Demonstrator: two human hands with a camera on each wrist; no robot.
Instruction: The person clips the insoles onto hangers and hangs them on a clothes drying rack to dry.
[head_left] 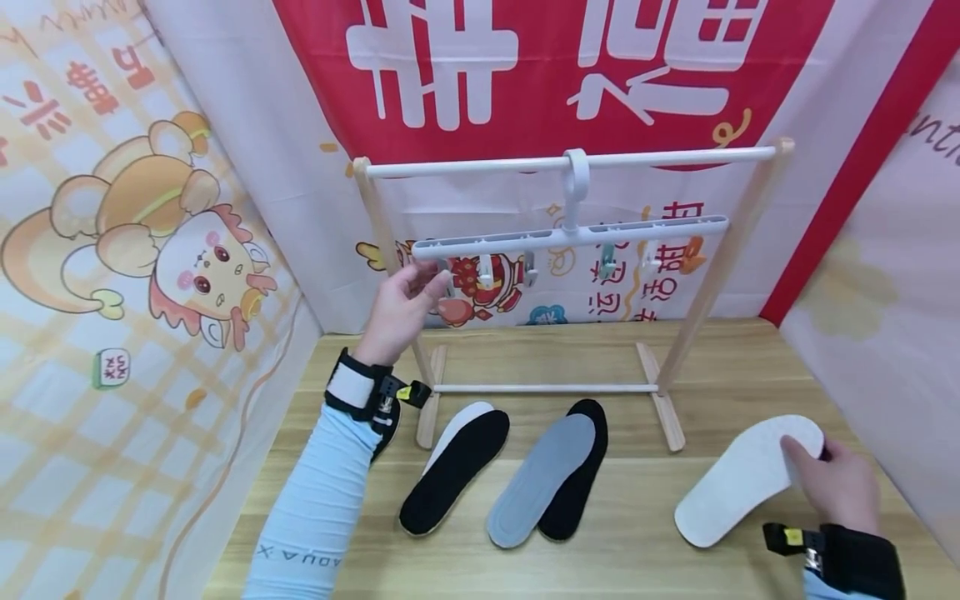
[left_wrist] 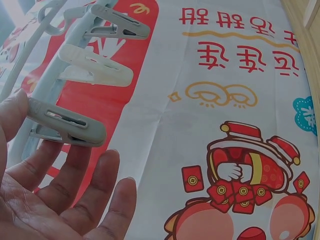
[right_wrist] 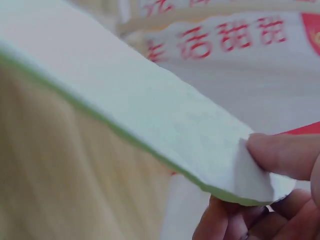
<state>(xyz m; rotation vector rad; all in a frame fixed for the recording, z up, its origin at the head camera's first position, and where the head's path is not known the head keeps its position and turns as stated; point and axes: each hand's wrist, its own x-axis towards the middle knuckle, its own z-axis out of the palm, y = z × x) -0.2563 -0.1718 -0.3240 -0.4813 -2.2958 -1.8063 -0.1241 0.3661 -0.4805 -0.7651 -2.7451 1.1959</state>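
My left hand (head_left: 401, 307) is raised to the left end of a white clip hanger (head_left: 510, 242). In the left wrist view its thumb and fingers pinch the tail of a grey clip (left_wrist: 67, 122), whose jaws look closed; a white clip (left_wrist: 95, 67) and another grey clip (left_wrist: 120, 22) hang beyond it. At the right, my right hand (head_left: 840, 487) holds a white insole (head_left: 738, 483) by one end, thumb on top and fingers underneath. The right wrist view shows the insole's green edge. A black insole (head_left: 456, 473) lies partly over a white one on the table.
The hanger hooks over the top bar (head_left: 675, 157) of a wooden-legged rack. A grey insole (head_left: 543, 479) overlaps another black one (head_left: 588, 479) in front of it. Something black shows beside my left wrist, mostly hidden. Printed cloth (head_left: 150, 400) stands around the wooden table (head_left: 630, 533).
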